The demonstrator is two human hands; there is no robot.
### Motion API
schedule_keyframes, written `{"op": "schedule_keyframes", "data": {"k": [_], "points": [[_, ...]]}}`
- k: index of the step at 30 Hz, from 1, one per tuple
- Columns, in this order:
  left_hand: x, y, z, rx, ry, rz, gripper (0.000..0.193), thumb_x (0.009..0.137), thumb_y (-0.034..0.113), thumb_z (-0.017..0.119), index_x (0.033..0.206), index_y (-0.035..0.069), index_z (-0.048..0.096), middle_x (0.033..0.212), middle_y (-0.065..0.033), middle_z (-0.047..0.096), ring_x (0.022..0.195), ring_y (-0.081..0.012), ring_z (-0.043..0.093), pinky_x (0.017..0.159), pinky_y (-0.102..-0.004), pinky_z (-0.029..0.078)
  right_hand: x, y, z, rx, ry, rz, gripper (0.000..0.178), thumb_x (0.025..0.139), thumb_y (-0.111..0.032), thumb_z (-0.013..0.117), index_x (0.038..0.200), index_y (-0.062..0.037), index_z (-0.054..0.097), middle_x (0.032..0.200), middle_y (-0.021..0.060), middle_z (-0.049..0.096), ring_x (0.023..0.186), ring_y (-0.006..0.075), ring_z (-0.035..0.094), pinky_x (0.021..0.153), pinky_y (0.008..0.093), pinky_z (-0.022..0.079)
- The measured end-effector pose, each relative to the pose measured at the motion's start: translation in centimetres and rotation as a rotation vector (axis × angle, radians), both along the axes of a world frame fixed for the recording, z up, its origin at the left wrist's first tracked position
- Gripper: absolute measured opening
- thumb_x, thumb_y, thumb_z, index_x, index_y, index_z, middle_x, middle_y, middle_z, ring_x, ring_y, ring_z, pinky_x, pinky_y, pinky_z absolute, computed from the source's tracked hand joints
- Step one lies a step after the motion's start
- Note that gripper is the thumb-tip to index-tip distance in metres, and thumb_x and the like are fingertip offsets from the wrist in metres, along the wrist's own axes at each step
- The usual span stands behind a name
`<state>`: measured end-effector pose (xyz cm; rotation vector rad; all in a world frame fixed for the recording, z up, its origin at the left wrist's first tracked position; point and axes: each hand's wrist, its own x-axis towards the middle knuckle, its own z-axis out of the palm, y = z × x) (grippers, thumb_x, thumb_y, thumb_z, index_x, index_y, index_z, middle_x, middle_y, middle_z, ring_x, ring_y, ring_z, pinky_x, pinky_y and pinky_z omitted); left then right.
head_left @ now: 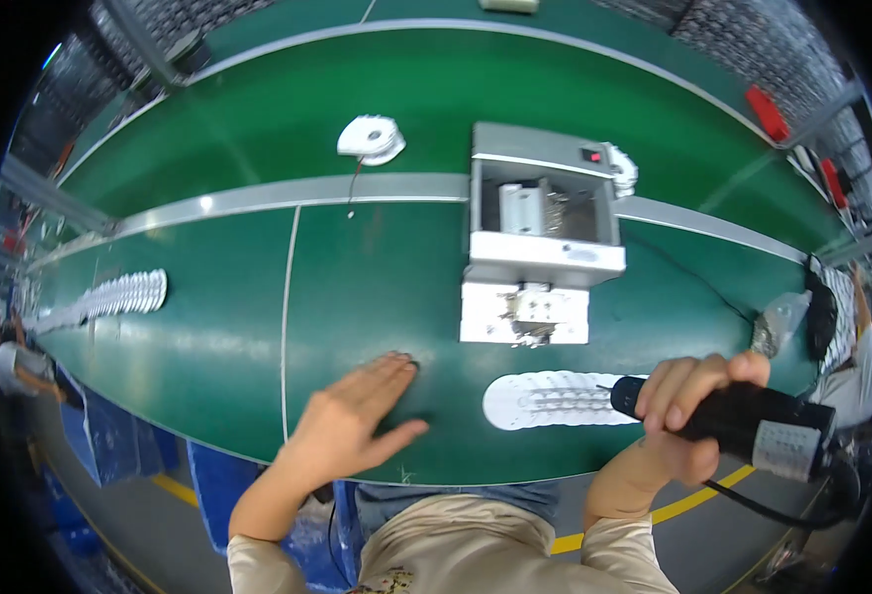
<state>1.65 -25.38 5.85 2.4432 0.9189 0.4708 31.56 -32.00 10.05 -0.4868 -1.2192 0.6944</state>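
My right hand (681,401) is wrapped round a black electric screwdriver (743,421) with a pale label and a cable. Its tip points left, over the right end of a row of overlapping white round parts (507,401). My left hand (342,426) lies on the green workbench (228,346), fingers stretched out and thumb apart. A small dark spot shows at its fingertips; I cannot make out what it is. Beyond the white row stands a grey screw feeder (530,148) with a red-lit switch. Small metal pieces lie on the white plate (476,322) at its front.
A longer row of white parts (139,292) runs off along the left. On the raised ledge sits a white round part with a wire (372,139). A clear bag (780,322) of small pieces lies at the right. Other people (852,361) are at both edges.
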Motion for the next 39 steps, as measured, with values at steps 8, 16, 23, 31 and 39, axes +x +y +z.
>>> {"op": "schedule_keyframes", "data": {"k": [8, 16, 23, 31, 39], "points": [[4.5, 9.5, 8.6, 0.177, -0.349, 0.032, 0.005, 0.073, 0.001, 0.064, 0.071, -0.001, 0.06, 0.068, -0.0096, 0.061, 0.063, -0.0234, 0.058, 0.06, -0.0293, 0.045, 6.1, 2.5, 2.4, -0.189, -0.047, -0.437, 0.05, 0.074, -0.006, 0.065, 0.118, 0.0022, 0.043, 0.07, 0.0067, 0.052, 0.053, 0.0135, 0.051, 0.051, 0.0267, 0.045], [29.2, 16.3, 13.9, 0.258, 0.523, -0.396, 0.038, 0.086, 0.034, 0.044, 0.081, 0.002, 0.063, 0.082, -0.0162, 0.063, 0.083, -0.03, 0.059, 0.082, -0.0449, 0.042, 9.4, 3.8, 8.8, -0.163, -0.033, -0.691, 0.049, 0.072, -0.006, 0.067, 0.116, 0.0045, 0.048, 0.086, 0.0095, 0.061, 0.06, 0.0127, 0.056, 0.057, 0.0245, 0.047], [36.8, 18.4, 2.7, 0.212, 1.07, -0.453, 0.047, 0.076, 0.046, 0.055, 0.105, 0.011, 0.068, 0.114, -0.0134, 0.062, 0.107, -0.0286, 0.057, 0.092, -0.0433, 0.043, 10.1, 2.0, 8.0, -0.209, 0.057, -0.488, 0.047, 0.069, 0.001, 0.071, 0.112, 0.0011, 0.052, 0.086, 0.0083, 0.063, 0.066, 0.0089, 0.059, 0.057, 0.0211, 0.047], [33.3, 20.4, 8.6, 0.155, 0.678, -0.361, 0.053, 0.075, 0.034, 0.059, 0.12, 0.007, 0.056, 0.113, -0.0169, 0.061, 0.106, -0.0307, 0.058, 0.092, -0.0399, 0.045, 10.8, -0.2, 9.5, -0.22, -0.134, -0.427, 0.041, 0.073, -0.002, 0.074, 0.109, -0.0033, 0.055, 0.088, 0.002, 0.061, 0.074, 0.0059, 0.056, 0.064, 0.0202, 0.046], [17.0, 24.6, 8.6, 0.015, -0.517, -0.031, 0.022, 0.088, 0.009, 0.056, 0.107, -0.003, 0.058, 0.094, -0.0076, 0.062, 0.085, -0.0138, 0.06, 0.078, -0.0259, 0.047, 10.8, 0.9, 9.0, -0.108, 0.019, -0.48, 0.035, 0.073, -0.019, 0.078, 0.094, -0.0033, 0.054, 0.071, -0.0024, 0.055, 0.062, 0.0038, 0.047, 0.057, 0.0198, 0.041]]}}
